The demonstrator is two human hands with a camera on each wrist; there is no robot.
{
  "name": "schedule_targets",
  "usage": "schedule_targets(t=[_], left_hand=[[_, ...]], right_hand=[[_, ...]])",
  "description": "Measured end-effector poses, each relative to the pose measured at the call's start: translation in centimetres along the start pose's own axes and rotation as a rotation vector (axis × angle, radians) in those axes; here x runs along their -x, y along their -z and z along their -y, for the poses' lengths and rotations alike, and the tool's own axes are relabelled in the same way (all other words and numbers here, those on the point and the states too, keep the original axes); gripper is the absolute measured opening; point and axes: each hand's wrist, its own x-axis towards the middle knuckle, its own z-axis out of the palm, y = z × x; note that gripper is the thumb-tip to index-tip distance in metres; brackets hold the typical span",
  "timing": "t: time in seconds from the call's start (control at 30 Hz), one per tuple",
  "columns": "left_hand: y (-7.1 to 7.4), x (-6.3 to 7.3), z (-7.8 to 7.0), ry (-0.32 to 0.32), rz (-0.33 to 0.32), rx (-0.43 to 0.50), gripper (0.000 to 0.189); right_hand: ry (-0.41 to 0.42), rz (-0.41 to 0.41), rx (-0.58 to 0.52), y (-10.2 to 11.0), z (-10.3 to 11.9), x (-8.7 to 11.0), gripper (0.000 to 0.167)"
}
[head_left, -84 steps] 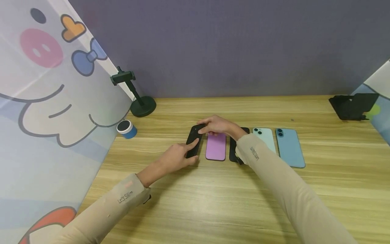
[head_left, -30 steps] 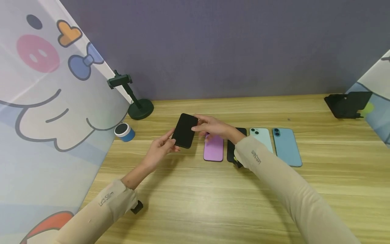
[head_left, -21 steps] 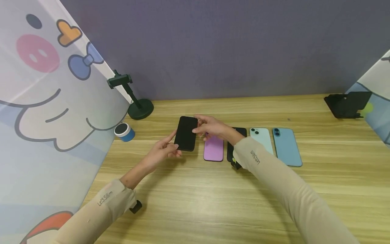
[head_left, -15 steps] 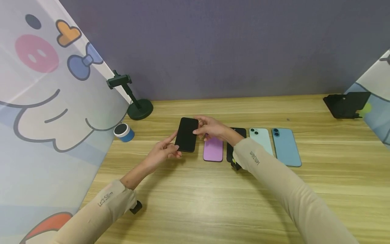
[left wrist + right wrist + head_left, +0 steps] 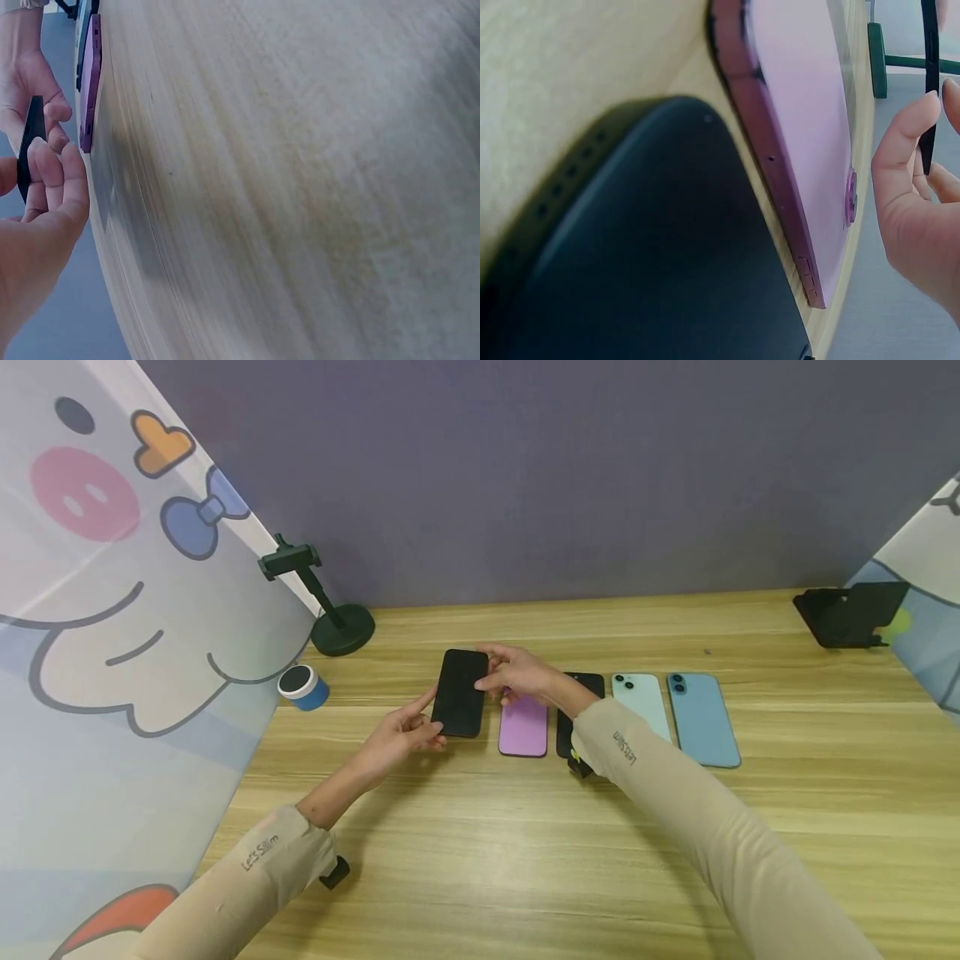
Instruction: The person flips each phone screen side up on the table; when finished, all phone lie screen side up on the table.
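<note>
A black smartphone (image 5: 459, 693) is held above the table, its dark screen facing up. My left hand (image 5: 397, 739) grips its lower left corner, thumb on the screen side and fingers underneath. At the upper right edge, my right hand (image 5: 521, 672) pinches the same phone between thumb and fingers. Both wrist views show it edge-on, thin and dark, between the fingers. Right of it lies a purple phone (image 5: 523, 727), its top partly covered by my right hand. A second black phone (image 5: 565, 727) lies beside that, partly under my right forearm.
Farther right lie a mint phone (image 5: 645, 700) and a blue phone (image 5: 703, 718), camera sides up. A dark green phone stand (image 5: 339, 627) and a blue-and-white jar (image 5: 306, 687) stand at the left. A black folding stand (image 5: 851, 617) sits at the back right, before the grey partition (image 5: 525, 485).
The black phone has been raised from the table and turned screen up, both hands holding it. Over the last second it came slightly toward me and straightened; now it is nearly still.
</note>
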Motion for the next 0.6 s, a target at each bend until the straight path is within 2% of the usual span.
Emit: schedule_targets(t=[0.33,0.6], left_hand=[[-0.14,-0.15,0.05,-0.013,0.032,-0.097,0.075],[-0.05,-0.34,0.38,-0.020,0.035,-0.199,0.080]], right_hand=[[0.008,-0.024,0.089,-0.04,-0.08,0.05,0.077],[0.016,-0.010,0.161,0.06,-0.31,0.07,0.078]])
